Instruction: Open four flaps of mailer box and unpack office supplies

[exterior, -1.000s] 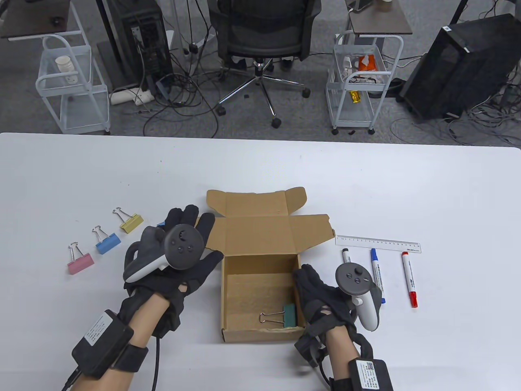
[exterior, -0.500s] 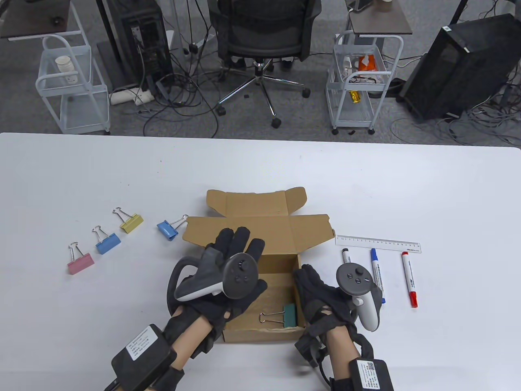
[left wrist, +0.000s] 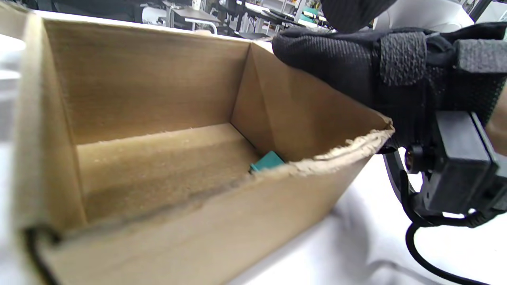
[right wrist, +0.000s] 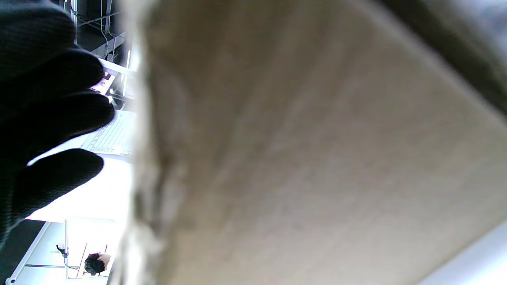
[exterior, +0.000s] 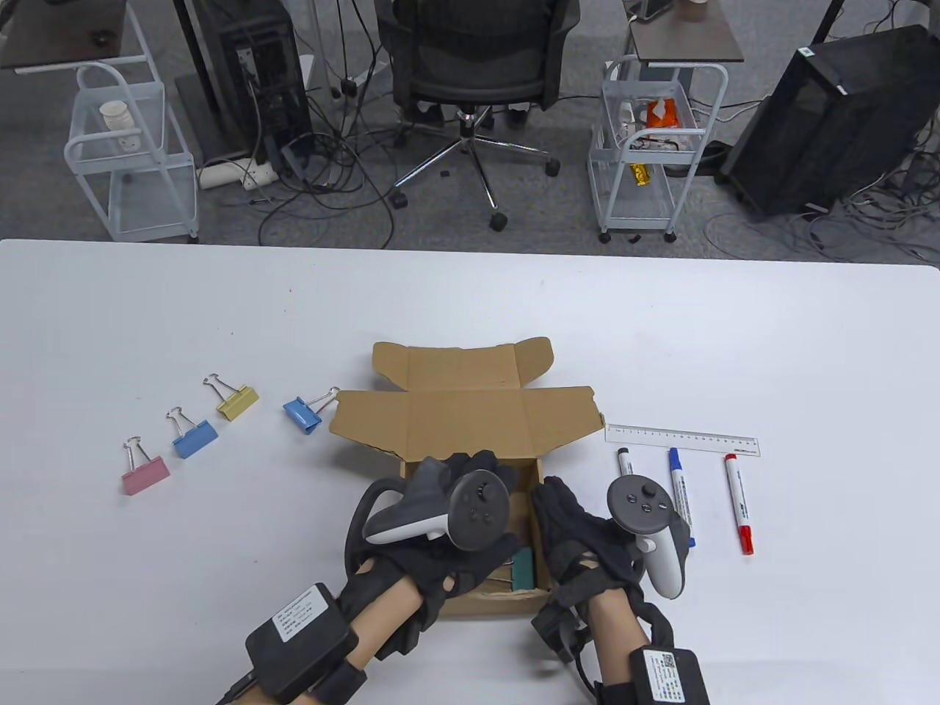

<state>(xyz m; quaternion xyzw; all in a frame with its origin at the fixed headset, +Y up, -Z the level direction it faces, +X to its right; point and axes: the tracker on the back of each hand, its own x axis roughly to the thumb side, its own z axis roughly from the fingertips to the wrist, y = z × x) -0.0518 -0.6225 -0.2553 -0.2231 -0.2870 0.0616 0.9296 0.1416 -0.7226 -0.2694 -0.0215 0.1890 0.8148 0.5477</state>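
The brown mailer box stands open near the table's front edge, its flaps folded out to the far side. A green binder clip lies in its near right corner, and in the left wrist view the green binder clip shows with nothing touching it. My left hand hovers over the box opening, fingers bent down, mostly hidden under its tracker. My right hand grips the box's right wall. In the left wrist view the right hand lies over that wall's rim. Its fingers lie against the cardboard.
Left of the box lie a pink clip, a blue clip, a yellow clip and another blue clip. Right of it lie a ruler and black, blue and red markers.
My left hand has swung from the table left of the box, where it left a blue clip, rightward over the box opening. The right hand and box have stayed put.
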